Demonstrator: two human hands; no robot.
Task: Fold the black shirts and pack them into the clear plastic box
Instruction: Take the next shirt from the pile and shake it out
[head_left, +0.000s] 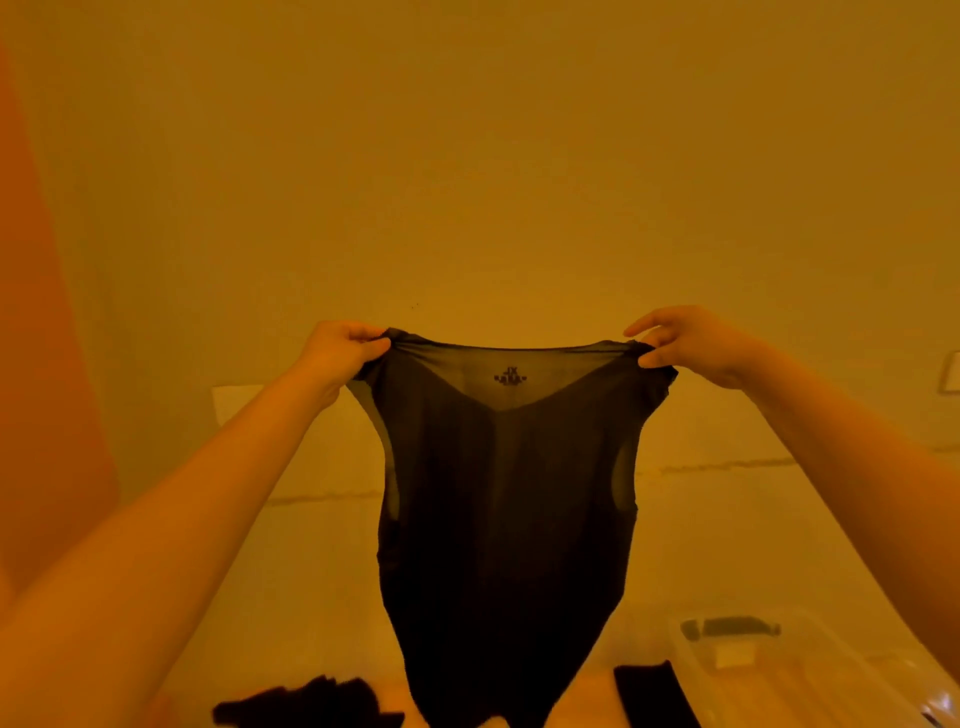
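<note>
I hold a thin black sleeveless shirt (506, 519) up in front of me, stretched by its shoulders, neckline on top and a small printed label just below it. My left hand (340, 353) grips the left shoulder in curled fingers. At the right shoulder, my right hand (685, 345) pinches the fabric between thumb and fingers. The shirt's hem hangs down to the bottom edge. A clear plastic box (810, 670) with a dark latch lies at the lower right. A folded black piece (654, 696) lies beside it and a crumpled black garment (306, 704) at the lower left.
A plain wall (467, 156) fills the upper half of the view under yellow-orange light. A pale surface (291, 571) stretches below the shirt. A wall plate (950, 371) shows at the right edge.
</note>
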